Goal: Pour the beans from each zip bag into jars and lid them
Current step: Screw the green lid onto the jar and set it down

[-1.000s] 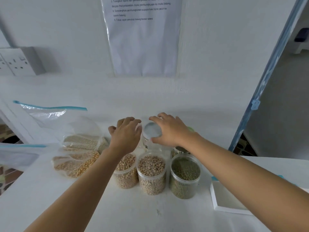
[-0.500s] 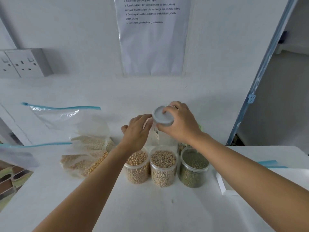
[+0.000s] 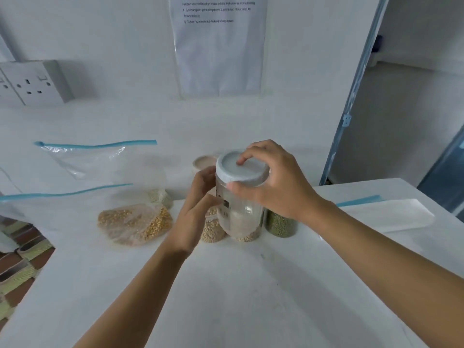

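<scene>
Right hand: the right hand [image 3: 273, 182] gripped the white lid [image 3: 242, 169] from above, with its fingers curled over the rim and its thumb on the near edge.
Left hand: the left hand [image 3: 198, 209] held the side of the clear jar [image 3: 241, 209], with its fingers wrapped around the wall.
Clear jar: it stood upright and capped between both hands, in front of the filled jars, and looked empty.
Filled jars: the pale-bean jar [image 3: 212, 228] stood behind the left hand, and the green-bean jar [image 3: 280, 223] stood just right of the held one.
Zip bag: the zip bag [image 3: 135, 222] of yellow beans lay on the desk [image 3: 226, 285], left of the jars.
Flat bag: the flat bag [image 3: 384, 212] lay at the right.
</scene>
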Tool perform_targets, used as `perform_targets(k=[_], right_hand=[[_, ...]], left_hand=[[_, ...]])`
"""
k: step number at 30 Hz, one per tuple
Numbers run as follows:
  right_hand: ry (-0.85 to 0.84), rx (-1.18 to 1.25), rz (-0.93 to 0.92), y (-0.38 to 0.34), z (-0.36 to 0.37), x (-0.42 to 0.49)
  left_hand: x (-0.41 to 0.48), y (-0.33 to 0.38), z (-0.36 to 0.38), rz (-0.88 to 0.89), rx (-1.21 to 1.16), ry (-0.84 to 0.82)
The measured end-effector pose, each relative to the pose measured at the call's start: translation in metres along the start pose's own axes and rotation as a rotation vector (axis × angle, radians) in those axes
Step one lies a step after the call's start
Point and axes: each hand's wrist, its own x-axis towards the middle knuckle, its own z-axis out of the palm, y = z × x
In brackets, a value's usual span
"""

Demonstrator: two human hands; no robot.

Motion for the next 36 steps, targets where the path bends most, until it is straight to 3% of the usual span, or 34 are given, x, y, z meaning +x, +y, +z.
perform_targets(k=[7,13,17,20,25,32,36], right_hand=[[-0.357,-0.048,0.023,0.008,0.019,-0.061],[-0.591,-0.146,0.136,0.025,0.024,-0.076],[-0.504,-0.145,0.284,0.02,0.041,-0.072],[-0.326,-0.306,0.131,0.015,0.059,-0.078],[-0.116,-0.154,0.096,0.024,0.066,-0.081],[-0.179,-0.091,0.063,0.032,0.065,-0.077],[-0.438,0.084,-0.065,0.043,0.051,-0.068]], left_hand=[[-0.051,-0.045,0.009,-0.259,0.307,-0.213],[-0.062,-0.08,0.043,-0.184,0.24,-0.047],[-0.061,-0.093,0.055,-0.144,0.245,0.013],[-0.06,-0.097,0.056,-0.112,0.257,0.044],[-0.057,-0.108,0.052,-0.096,0.278,0.086],[-0.058,-0.111,0.05,-0.124,0.333,0.077],[-0.055,-0.104,0.044,-0.134,0.347,-0.066]])
